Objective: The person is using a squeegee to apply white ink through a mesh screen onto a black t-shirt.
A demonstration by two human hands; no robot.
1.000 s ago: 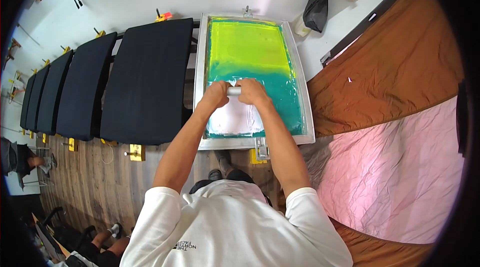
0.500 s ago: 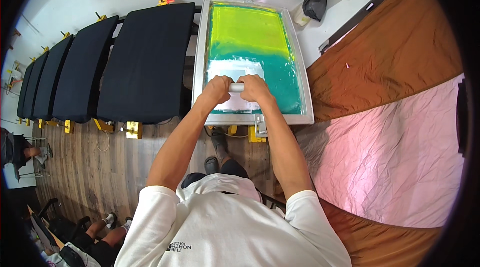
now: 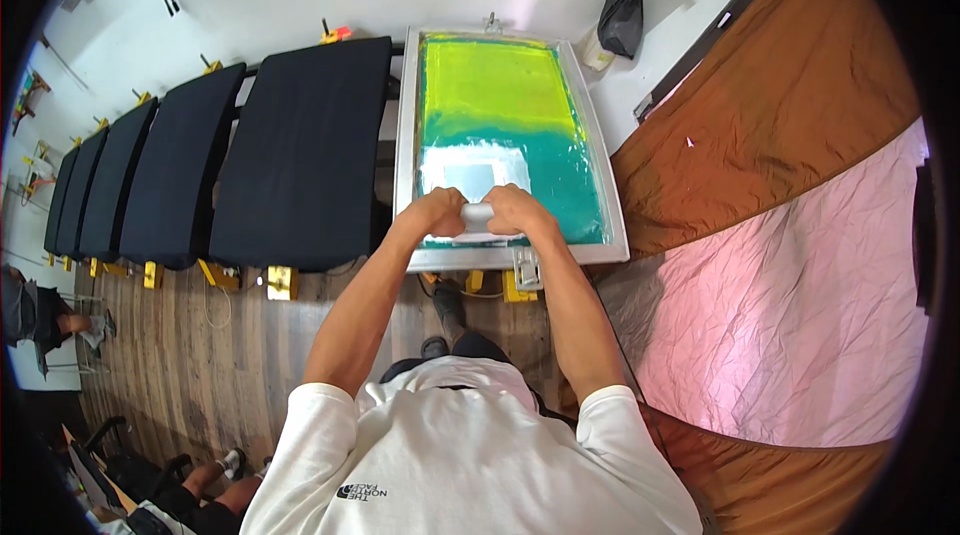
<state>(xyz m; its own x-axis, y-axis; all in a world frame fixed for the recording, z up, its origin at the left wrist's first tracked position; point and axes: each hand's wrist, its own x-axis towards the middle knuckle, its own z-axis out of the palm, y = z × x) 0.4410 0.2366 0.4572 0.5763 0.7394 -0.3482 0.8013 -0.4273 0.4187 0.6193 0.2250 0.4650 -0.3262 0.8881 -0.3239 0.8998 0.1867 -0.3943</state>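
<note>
Both my hands grip the pale handle of a squeegee (image 3: pixel 478 216) at the near end of a screen printing frame. My left hand (image 3: pixel 438 212) is closed around its left part, my right hand (image 3: pixel 514 210) around its right part. The squeegee's blade is hidden below my hands. The screen printing frame (image 3: pixel 404 150) has a silver metal rim. Its mesh is yellow-green at the far end and teal nearer me. White ink (image 3: pixel 458 153) borders a pale rectangular area just beyond my knuckles.
Black-covered printing boards (image 3: pixel 300 155) stand in a row to the left, with yellow brackets (image 3: pixel 282 283) beneath. A metal clamp (image 3: pixel 526 268) sits at the frame's near edge. Brown and silvery fabric (image 3: pixel 770 305) hangs at right. Another person's legs (image 3: pixel 215 490) show at lower left.
My hands have drawn the squeegee a little nearer along the screen, showing more of the white-bordered area. The whole view has shifted, so the frame and boards appear lower.
</note>
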